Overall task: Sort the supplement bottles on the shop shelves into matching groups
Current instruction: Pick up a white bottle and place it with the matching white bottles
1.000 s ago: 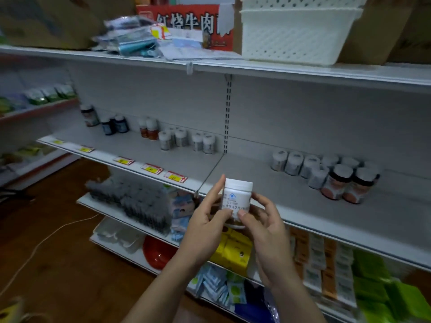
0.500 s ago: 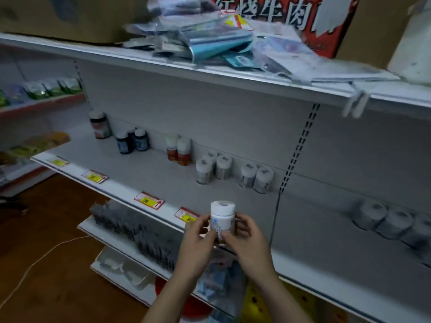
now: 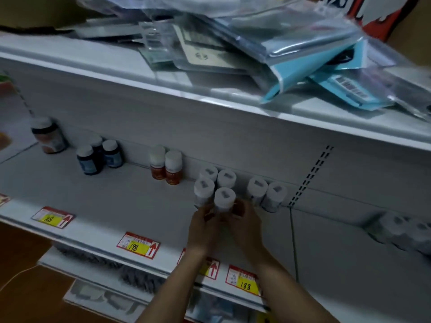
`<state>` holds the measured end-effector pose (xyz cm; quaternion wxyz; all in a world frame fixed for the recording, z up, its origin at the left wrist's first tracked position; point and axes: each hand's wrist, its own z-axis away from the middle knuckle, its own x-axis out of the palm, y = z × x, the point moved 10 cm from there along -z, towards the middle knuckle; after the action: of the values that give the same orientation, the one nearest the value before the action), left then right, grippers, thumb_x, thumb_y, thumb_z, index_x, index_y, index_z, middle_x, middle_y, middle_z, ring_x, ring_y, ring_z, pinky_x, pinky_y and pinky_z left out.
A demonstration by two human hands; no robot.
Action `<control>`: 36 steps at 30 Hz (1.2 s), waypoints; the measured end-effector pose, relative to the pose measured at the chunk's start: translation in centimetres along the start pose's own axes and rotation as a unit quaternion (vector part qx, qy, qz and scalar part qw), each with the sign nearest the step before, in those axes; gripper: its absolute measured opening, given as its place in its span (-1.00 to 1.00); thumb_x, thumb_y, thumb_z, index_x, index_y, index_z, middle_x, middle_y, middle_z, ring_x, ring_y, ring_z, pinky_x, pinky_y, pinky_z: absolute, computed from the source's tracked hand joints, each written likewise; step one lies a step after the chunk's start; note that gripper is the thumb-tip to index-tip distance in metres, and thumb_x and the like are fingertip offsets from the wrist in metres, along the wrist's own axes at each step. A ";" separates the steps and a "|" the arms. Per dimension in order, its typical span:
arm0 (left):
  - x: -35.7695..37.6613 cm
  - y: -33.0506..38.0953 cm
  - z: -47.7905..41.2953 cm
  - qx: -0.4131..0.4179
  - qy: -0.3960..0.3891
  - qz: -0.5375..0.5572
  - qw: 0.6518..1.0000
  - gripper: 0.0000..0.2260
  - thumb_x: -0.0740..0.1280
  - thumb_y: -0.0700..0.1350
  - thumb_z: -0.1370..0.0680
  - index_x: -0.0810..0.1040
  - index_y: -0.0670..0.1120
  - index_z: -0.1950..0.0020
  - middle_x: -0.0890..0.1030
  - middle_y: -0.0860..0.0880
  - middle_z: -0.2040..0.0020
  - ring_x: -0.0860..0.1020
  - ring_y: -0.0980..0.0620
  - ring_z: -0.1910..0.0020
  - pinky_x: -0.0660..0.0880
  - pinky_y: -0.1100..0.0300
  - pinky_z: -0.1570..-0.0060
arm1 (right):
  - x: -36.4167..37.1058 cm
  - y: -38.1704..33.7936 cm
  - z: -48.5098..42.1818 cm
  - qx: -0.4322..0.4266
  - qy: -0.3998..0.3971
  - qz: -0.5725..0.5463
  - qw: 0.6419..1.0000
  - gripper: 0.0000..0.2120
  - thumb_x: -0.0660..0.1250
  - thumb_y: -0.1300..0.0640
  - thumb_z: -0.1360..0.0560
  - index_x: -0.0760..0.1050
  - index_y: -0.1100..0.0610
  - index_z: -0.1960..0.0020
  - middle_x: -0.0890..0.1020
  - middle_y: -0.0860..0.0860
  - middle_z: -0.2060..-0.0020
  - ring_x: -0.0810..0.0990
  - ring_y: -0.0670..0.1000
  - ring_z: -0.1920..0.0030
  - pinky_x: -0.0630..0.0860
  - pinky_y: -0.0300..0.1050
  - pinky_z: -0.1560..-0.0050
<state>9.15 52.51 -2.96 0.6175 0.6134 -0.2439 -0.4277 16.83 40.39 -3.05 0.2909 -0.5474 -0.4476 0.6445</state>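
Well along: left hand point(image 3: 202, 226) and right hand point(image 3: 245, 226) pinching a white bottle point(image 3: 224, 197) into its matching cluster point(image 3: 211, 183), right-side bottles point(image 3: 396, 229) perhaps left to merge.

The white shelf point(image 3: 116, 201) carries bottles along its back edge. From the left end stand a large dark bottle point(image 3: 49, 138), three dark blue bottles point(image 3: 88, 162), two orange bottles point(image 3: 172, 169), three white-capped bottles point(image 3: 226, 178) with a fourth white bottle point(image 3: 224, 198) in front, and a white pair point(image 3: 256, 190). Price tags point(image 3: 138, 245) line its front edge.

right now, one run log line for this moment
action: setting white bottle by matching bottles | left hand: grips it | right hand: grips it | shelf: middle | state: unreleased
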 end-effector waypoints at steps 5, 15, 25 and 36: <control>-0.6 -0.6 -1.1 -0.001 0.001 -0.007 1.000 -0.79 0.27 -0.27 -0.55 0.47 0.07 0.08 0.55 0.08 0.12 0.53 0.06 0.07 0.39 0.18 0.09 | 1.4 0.2 -1.9 0.008 0.015 0.012 1.000 -0.60 0.44 -0.11 -0.33 0.52 0.05 -0.09 0.66 -0.07 0.02 0.61 -0.07 0.01 0.44 -0.19 0.09; 3.0 -1.0 -0.9 0.000 0.002 0.022 1.000 -0.82 0.30 -0.26 -0.53 0.52 -0.05 -0.08 0.62 -0.04 0.00 0.58 -0.07 -0.03 0.53 -0.14 -0.09 | -3.6 3.1 0.3 0.039 0.063 -0.048 0.996 -0.58 0.51 0.11 -0.41 0.42 -0.06 -0.17 0.56 -0.09 -0.03 0.55 -0.08 -0.08 0.40 -0.35 0.05; 23.4 6.0 5.8 0.093 -0.227 0.008 0.969 -0.78 0.33 -0.28 -0.54 0.55 -0.03 -0.13 0.63 0.02 -0.06 0.61 0.11 -0.02 0.58 0.04 0.00 | -24.4 9.7 6.7 0.071 0.224 -0.079 0.969 -0.68 0.48 0.11 -0.44 0.49 -0.05 -0.14 0.58 -0.21 0.06 0.59 -0.24 0.03 0.50 -0.44 0.14; 44.8 8.4 12.8 0.062 -0.284 -0.044 0.956 -0.70 0.32 -0.25 -0.53 0.46 0.00 -0.22 0.57 -0.03 -0.21 0.55 0.03 -0.10 0.54 0.01 -0.14 | -43.4 24.4 8.6 0.175 0.277 -0.113 0.938 -0.56 0.38 0.13 -0.52 0.38 0.13 -0.36 0.52 0.09 -0.26 0.52 0.10 -0.22 0.47 0.01 -0.18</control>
<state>23.60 7.47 -3.23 0.4639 0.5140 -0.4077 -0.5953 21.36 -9.86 -5.57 0.5653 -0.5908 -0.2883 0.4982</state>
